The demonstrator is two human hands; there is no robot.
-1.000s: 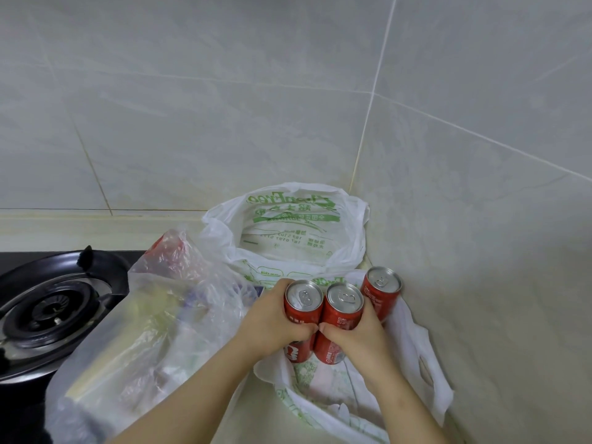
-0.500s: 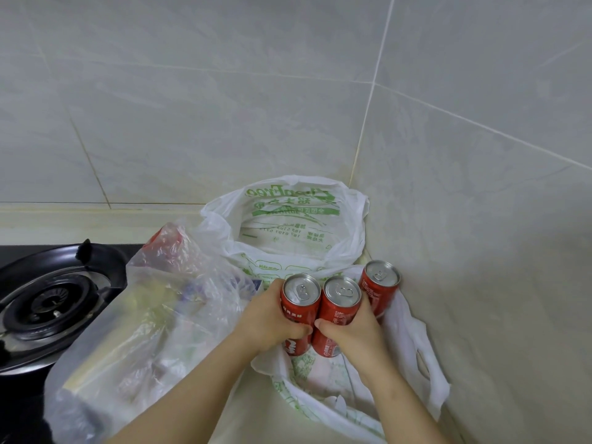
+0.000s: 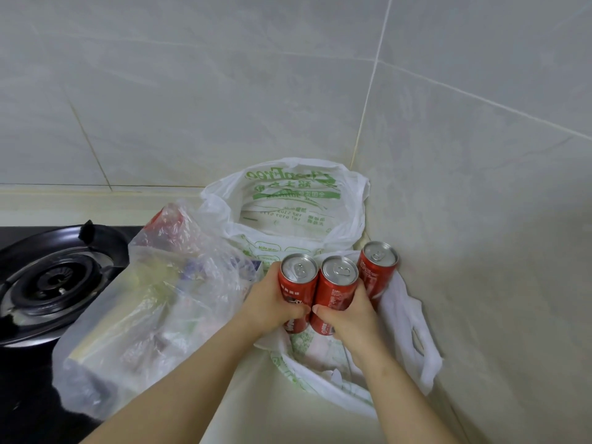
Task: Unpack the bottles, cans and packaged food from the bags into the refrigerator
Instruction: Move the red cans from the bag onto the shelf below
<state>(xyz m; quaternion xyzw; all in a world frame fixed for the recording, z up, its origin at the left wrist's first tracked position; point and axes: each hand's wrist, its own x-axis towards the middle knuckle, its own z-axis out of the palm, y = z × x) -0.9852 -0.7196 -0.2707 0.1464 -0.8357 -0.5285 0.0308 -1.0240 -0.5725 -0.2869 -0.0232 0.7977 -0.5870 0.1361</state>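
Kitchen corner: pale glazed wall tiles (image 3: 224,107) and a cream counter (image 3: 256,411) below. A round black gas burner (image 3: 51,283) sits at the left edge. A clear crumpled plastic bag (image 3: 153,315) of packaged food slumps left of centre. A white plastic carrier bag with green print (image 3: 288,203) stands open in the far corner.

Three red aluminium drink cans with silver tops are upright in a row, touching side to side, above white bag material, apparently lifted.
- The left hand (image 3: 272,307) is curled round the left can (image 3: 299,285).
- The right hand (image 3: 350,315) is curled round the middle can (image 3: 336,293). The two thumbs meet tip to tip at the near side.
- The right can (image 3: 378,272) sits against the far side of the right hand. Cannot tell whether the fingers actually hold it.

Judgement: all long axes are vertical and the cluster is squeezed between both hands. The refrigerator is not in view. The right can is the weak point. The right hand is nearer to it and should press it inward before the carry, or it may slip.
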